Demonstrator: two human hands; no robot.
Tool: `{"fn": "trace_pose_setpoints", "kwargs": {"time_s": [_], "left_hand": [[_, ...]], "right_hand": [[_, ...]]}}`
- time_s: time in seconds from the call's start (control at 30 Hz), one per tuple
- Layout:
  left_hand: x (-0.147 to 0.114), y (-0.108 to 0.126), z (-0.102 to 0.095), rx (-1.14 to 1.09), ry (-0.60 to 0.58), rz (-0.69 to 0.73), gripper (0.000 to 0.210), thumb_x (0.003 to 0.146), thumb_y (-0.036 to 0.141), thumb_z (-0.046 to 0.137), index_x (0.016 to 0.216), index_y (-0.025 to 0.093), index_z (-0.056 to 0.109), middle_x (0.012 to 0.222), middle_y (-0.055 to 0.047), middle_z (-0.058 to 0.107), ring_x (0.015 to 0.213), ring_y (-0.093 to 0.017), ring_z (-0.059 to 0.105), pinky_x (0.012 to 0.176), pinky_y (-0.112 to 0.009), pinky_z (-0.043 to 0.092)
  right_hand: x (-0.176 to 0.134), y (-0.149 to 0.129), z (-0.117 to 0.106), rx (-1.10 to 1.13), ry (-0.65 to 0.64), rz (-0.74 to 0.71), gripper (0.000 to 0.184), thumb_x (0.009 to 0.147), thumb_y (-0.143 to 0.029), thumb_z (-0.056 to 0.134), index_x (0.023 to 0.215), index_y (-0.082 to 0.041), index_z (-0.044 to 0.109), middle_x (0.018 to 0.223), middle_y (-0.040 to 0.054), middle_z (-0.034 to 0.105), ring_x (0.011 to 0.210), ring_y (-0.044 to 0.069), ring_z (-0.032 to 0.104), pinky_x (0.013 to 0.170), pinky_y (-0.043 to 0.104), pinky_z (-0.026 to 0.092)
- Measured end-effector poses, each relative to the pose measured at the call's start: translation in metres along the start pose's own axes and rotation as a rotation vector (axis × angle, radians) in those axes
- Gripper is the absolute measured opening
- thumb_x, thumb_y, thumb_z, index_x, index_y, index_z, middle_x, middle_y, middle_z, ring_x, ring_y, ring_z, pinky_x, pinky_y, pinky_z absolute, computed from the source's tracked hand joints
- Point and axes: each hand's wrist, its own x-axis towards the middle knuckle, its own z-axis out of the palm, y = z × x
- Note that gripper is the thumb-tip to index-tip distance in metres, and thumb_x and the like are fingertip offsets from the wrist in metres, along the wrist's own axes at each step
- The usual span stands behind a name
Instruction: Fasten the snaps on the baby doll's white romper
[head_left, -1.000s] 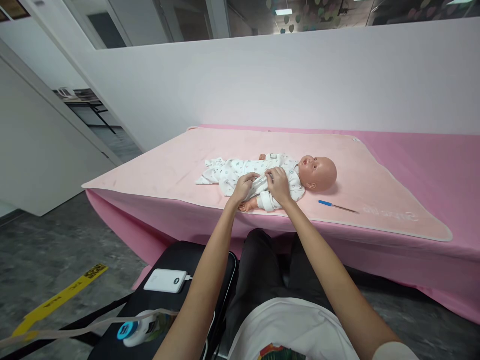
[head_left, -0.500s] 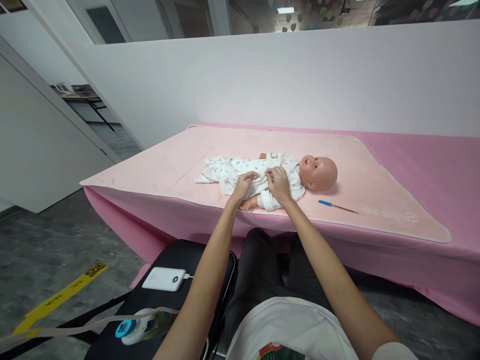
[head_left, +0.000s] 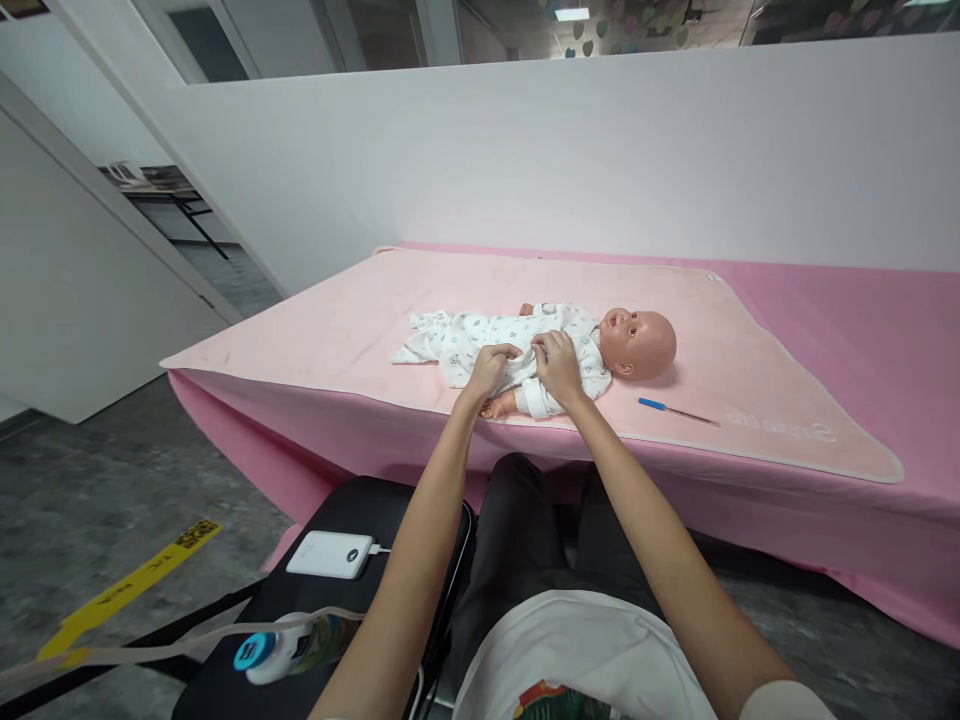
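Note:
A baby doll (head_left: 637,344) lies on its back on a pale pink blanket (head_left: 315,330), its head to the right. It wears a white patterned outfit (head_left: 472,335). At the doll's middle, my left hand (head_left: 491,368) is closed, pinching the cloth of the outfit. Close beside it on the right, my right hand (head_left: 556,362) also pinches the cloth, with its fingers bent. My fingers partly hide the fabric between them. The doll's near arm sticks out below my hands.
Right of the doll lies a screwdriver-like tool (head_left: 677,411) with a blue handle. A pink cloth (head_left: 862,330) covers the table, with a white wall behind. A white power bank (head_left: 330,554) and a blue-capped bottle (head_left: 281,652) rest on a black case at lower left.
Both hands stay at nearly the same place on the outfit, with only slight finger movement. The whole view has shifted a little.

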Motion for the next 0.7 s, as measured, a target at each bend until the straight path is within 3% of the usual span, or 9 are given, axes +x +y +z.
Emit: {"fn": "trace_pose_setpoints", "kwargs": {"time_s": [0.2,0.37,0.53,0.6,0.7], "left_hand": [[0.000,-0.003,-0.005,-0.006,0.039,0.028,0.023,0.053,0.019,0.035,0.062,0.016,0.056,0.060,0.000,0.054,0.060,-0.014,0.046,0.060,-0.025,0.038],[0.011,-0.005,-0.018,-0.010,0.316,0.007,0.026,0.054,0.017,0.041,0.073,0.017,0.059,0.054,0.003,0.045,0.052,-0.011,0.039,0.052,-0.023,0.030],[0.019,0.011,-0.022,0.343,0.507,0.117,0.023,0.061,0.011,0.044,0.075,0.018,0.061,0.075,-0.002,0.060,0.065,-0.015,0.047,0.065,-0.027,0.037],[0.018,0.018,-0.019,0.454,0.468,0.210,0.022,0.064,0.010,0.046,0.076,0.019,0.062,0.082,-0.003,0.062,0.077,-0.017,0.050,0.074,-0.029,0.038],[0.016,0.022,-0.011,0.481,0.133,0.306,0.016,0.072,0.017,0.051,0.079,0.019,0.065,0.086,-0.003,0.064,0.083,-0.018,0.052,0.081,-0.029,0.038]], "right_hand": [[0.000,0.001,0.000,-0.002,0.009,0.018,0.020,0.090,-0.018,0.035,0.088,-0.018,0.055,0.090,0.0085,0.059,0.090,0.022,0.047,0.084,0.034,0.034],[0.002,0.001,0.001,-0.008,0.046,0.023,0.020,0.090,-0.019,0.037,0.087,-0.018,0.057,0.087,0.0074,0.060,0.088,0.021,0.049,0.083,0.034,0.036],[0.002,0.001,0.002,0.001,0.156,0.047,0.017,0.088,-0.020,0.044,0.082,-0.019,0.060,0.083,0.0062,0.060,0.085,0.021,0.050,0.080,0.033,0.039],[0.002,0.002,0.003,-0.001,0.159,0.053,0.017,0.087,-0.019,0.045,0.081,-0.020,0.061,0.082,0.0057,0.060,0.085,0.021,0.050,0.081,0.034,0.039],[0.002,0.003,0.003,-0.039,0.148,0.085,0.017,0.087,-0.022,0.047,0.081,-0.021,0.063,0.081,0.0064,0.057,0.086,0.022,0.048,0.082,0.036,0.037]]}}
